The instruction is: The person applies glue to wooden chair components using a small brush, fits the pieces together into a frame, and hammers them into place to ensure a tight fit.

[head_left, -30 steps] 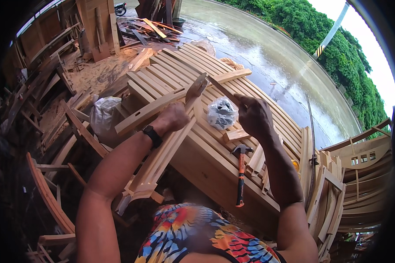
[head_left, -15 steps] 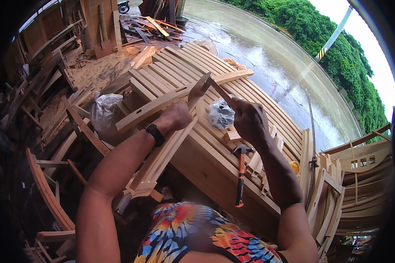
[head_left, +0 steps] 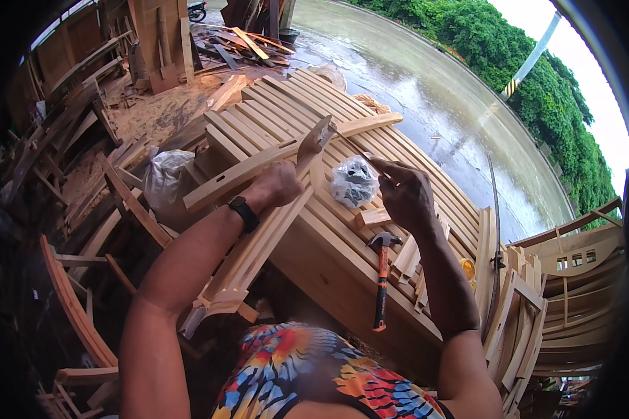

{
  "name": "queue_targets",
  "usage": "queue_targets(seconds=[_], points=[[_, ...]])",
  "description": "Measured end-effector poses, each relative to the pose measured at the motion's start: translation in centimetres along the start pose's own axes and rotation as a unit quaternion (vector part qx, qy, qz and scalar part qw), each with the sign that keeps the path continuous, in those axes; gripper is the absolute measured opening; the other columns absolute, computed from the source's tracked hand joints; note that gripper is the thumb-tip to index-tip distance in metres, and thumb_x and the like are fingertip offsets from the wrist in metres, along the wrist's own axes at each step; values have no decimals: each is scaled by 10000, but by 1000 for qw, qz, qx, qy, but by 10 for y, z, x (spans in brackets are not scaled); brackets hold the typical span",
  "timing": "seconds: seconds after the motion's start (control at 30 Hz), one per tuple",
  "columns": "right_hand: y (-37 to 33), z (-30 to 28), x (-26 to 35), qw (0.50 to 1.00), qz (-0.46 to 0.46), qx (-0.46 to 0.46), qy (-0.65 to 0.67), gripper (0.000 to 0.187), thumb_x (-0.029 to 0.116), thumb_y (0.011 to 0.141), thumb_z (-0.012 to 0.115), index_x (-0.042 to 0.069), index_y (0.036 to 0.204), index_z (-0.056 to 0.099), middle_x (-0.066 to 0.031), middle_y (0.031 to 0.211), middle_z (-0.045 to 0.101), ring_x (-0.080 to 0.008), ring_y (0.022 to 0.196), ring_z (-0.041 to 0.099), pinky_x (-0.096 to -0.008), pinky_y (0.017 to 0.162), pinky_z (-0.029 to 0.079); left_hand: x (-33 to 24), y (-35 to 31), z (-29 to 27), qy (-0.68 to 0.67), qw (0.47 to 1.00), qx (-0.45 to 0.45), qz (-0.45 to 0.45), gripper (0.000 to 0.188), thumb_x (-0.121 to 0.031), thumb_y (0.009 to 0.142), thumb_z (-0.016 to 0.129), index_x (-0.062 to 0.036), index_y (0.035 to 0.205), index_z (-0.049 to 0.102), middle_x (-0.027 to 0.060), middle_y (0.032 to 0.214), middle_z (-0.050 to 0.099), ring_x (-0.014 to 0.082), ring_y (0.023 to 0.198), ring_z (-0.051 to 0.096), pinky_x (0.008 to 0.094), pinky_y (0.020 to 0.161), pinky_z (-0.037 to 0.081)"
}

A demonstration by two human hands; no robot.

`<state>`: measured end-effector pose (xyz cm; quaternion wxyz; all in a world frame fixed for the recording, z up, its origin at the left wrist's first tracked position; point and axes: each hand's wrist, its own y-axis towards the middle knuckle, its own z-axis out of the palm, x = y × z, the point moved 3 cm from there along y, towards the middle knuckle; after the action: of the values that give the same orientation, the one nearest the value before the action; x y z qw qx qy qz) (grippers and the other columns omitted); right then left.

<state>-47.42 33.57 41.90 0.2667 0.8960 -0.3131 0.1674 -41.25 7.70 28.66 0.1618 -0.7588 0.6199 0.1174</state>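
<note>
My left hand (head_left: 278,184), with a dark watch on its wrist, is closed round a joined wooden frame (head_left: 262,241) that leans over the bench's edge. The frame's upper end looks greyish and shiny. In my right hand (head_left: 407,197) a thin dark stick (head_left: 354,147) is pinched, its tip close to that end. A curved wooden rail with slots (head_left: 241,171) lies across the slats behind the frame. Beside my right hand sits a clear plastic bag with grey stuff inside (head_left: 354,183). Nearer me lie a small wood block (head_left: 372,218) and a claw hammer (head_left: 382,279).
Long wooden slats (head_left: 440,188) form the work surface. Short wood strips (head_left: 407,258) and a yellow tape roll (head_left: 468,268) lie on the right. Curved chair parts (head_left: 77,300) crowd the left, stacked curved boards (head_left: 573,307) the right. A wet road (head_left: 426,84) runs beyond.
My right hand has moved slightly down and toward me, and the stick lies at a flatter angle. My left hand still holds the frame in almost the same place.
</note>
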Motion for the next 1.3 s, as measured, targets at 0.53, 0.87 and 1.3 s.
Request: queue_targets(seconds=[0.53,0.87,1.3], points=[[-15,57,-42,993,-104,-53,14,465,-3,827,710,179,1252,762,-129,1185,728,-323,989,716,-390,880,569,-28,-23,-29,-130,986,3,-104,519,-245,891,583,95,1280,635,333,1298,641,419,1265,618,427,1072,493],[-6,21,-11,981,-159,-33,-110,435,-9,807,685,173,1190,783,-89,1125,731,-314,945,671,-416,800,579,-23,-20,-23,-133,986,-28,-99,494,-216,880,572,102,1250,648,341,1264,654,428,1243,631,433,1063,498],[3,-8,11,975,-175,35,-133,394,8,852,647,168,1185,782,-76,1160,750,-281,1014,702,-408,805,592,-16,-14,-17,-105,990,-29,-87,507,-278,903,619,109,1228,650,342,1256,656,424,1235,636,438,1062,502]])
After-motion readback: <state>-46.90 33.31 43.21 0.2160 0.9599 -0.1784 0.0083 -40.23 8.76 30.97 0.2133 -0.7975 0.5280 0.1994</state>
